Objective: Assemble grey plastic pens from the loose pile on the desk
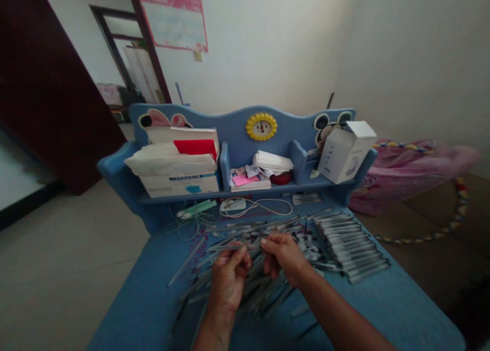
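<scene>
My left hand (230, 274) is closed with thumb and fingers round a slim translucent pen (222, 247), its barrel lying almost level and pointing left. Just to the right, my right hand (283, 254) pinches at thumb and forefinger near the pen's other end. What sits in that pinch is too small and dim to make out. Beneath both hands spreads a loose heap of pen parts (264, 289), clear barrels and dark-tipped pieces mixed together. To the right of the heap, pens (350, 243) lie side by side in a neat row.
Behind the heap lie a white cord (264, 203) and a green-white item with a string (197, 209). The blue desk's shelf (264, 190) holds a box of papers (179, 182), a booklet stack (250, 182) and a white box (344, 154). A single barrel (186, 261) lies left.
</scene>
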`<state>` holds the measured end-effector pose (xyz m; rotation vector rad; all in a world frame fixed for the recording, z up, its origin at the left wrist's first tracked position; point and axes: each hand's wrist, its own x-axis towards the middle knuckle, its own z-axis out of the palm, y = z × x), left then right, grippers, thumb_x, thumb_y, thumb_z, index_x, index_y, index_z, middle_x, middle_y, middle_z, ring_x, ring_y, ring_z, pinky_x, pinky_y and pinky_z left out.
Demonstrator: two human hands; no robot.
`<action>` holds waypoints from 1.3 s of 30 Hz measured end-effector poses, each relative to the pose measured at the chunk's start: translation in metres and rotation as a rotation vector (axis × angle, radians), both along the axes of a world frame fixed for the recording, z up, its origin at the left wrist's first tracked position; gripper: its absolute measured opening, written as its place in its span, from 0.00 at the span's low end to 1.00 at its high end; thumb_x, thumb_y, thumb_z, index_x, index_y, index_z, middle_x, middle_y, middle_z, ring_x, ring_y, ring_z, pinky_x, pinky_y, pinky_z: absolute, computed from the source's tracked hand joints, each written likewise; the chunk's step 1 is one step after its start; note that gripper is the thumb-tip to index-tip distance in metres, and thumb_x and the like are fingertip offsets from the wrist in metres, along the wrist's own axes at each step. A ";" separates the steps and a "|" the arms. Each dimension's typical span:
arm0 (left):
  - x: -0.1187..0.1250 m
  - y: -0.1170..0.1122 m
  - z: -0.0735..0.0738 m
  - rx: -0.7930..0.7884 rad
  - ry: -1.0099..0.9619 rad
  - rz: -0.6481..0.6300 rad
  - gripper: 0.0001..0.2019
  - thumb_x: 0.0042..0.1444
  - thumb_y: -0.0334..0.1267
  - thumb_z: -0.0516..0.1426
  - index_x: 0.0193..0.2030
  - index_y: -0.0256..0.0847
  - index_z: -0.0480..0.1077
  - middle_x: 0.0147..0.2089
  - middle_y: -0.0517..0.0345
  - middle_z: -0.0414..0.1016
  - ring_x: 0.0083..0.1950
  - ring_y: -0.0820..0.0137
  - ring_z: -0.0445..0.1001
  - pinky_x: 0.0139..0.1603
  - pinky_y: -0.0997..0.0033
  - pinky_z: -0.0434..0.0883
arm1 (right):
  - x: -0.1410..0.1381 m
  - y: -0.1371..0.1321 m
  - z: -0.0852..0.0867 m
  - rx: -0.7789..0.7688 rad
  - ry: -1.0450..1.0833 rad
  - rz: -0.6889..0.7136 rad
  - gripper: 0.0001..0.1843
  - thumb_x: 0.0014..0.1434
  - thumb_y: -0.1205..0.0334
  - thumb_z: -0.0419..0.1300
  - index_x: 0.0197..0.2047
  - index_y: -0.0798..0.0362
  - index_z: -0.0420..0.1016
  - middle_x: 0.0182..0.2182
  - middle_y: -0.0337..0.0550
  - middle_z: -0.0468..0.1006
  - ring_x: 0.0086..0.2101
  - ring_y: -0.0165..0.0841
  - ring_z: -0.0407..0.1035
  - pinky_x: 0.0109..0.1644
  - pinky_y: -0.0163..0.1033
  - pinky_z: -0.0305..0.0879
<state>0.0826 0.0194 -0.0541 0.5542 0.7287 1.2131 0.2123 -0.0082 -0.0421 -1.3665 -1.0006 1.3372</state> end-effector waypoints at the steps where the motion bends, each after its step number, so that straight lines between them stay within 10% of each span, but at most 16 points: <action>1: 0.000 0.000 0.000 0.005 0.000 -0.003 0.12 0.34 0.29 0.66 0.28 0.35 0.71 0.21 0.63 0.72 0.20 0.79 0.66 0.19 0.82 0.65 | -0.001 -0.001 0.000 -0.008 0.015 -0.005 0.18 0.52 0.46 0.52 0.25 0.53 0.62 0.09 0.33 0.68 0.07 0.24 0.55 0.10 0.27 0.45; 10: 0.000 0.002 0.001 -0.118 -0.095 -0.001 0.05 0.43 0.26 0.61 0.26 0.35 0.69 0.27 0.56 0.76 0.20 0.78 0.68 0.18 0.81 0.65 | 0.004 -0.029 -0.002 0.086 -0.174 -0.008 0.17 0.55 0.48 0.52 0.26 0.54 0.65 0.12 0.31 0.66 0.11 0.23 0.57 0.14 0.28 0.50; 23: 0.000 0.002 -0.007 -0.166 -0.126 -0.061 0.04 0.45 0.26 0.58 0.30 0.34 0.70 0.22 0.59 0.72 0.20 0.76 0.69 0.14 0.82 0.63 | 0.135 -0.089 -0.020 -0.049 -1.179 -0.131 0.12 0.55 0.58 0.50 0.27 0.52 0.72 0.20 0.39 0.73 0.25 0.32 0.67 0.28 0.33 0.53; 39: 0.003 -0.007 -0.005 0.059 0.120 -0.144 0.06 0.42 0.32 0.63 0.29 0.34 0.72 0.28 0.56 0.75 0.24 0.78 0.70 0.22 0.83 0.66 | 0.103 -0.087 -0.022 -0.147 -1.519 0.163 0.11 0.55 0.60 0.52 0.38 0.49 0.74 0.28 0.50 0.79 0.31 0.42 0.73 0.29 0.37 0.54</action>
